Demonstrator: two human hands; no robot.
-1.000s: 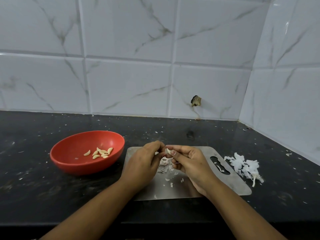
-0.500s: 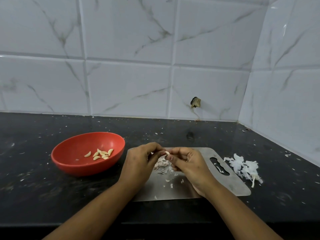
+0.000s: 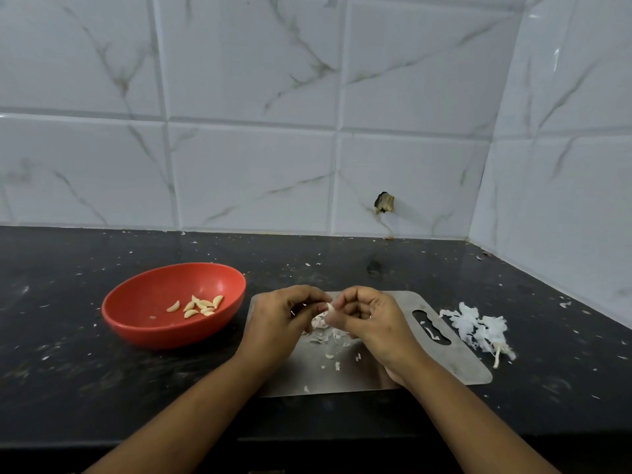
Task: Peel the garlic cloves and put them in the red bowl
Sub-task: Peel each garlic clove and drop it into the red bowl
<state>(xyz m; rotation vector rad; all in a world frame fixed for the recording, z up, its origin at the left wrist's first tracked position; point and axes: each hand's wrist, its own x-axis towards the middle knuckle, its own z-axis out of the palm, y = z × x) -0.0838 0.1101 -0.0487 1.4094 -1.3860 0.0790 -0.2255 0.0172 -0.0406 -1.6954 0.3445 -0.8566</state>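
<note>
Over the steel cutting board (image 3: 455, 357), my left hand (image 3: 278, 325) and my right hand (image 3: 367, 319) meet fingertip to fingertip. Between them they pinch one small white garlic cloves piece (image 3: 330, 306), mostly hidden by the fingers. Just below the fingers lies a small heap of unpeeled cloves and skins (image 3: 319, 323) on the board. The red bowl (image 3: 136, 302) stands to the left of the board on the black counter. Several peeled cloves (image 3: 201, 306) lie inside it.
A pile of white garlic skins (image 3: 478, 328) lies on the counter right of the board. Skin flakes are scattered over the board and the black counter (image 3: 68, 364). Tiled walls close the back and the right side. The counter's front edge runs just below the board.
Both hands have stayed over the board, with the fingertips working at the clove. The view has shifted slightly; bowl and board have not moved.
</note>
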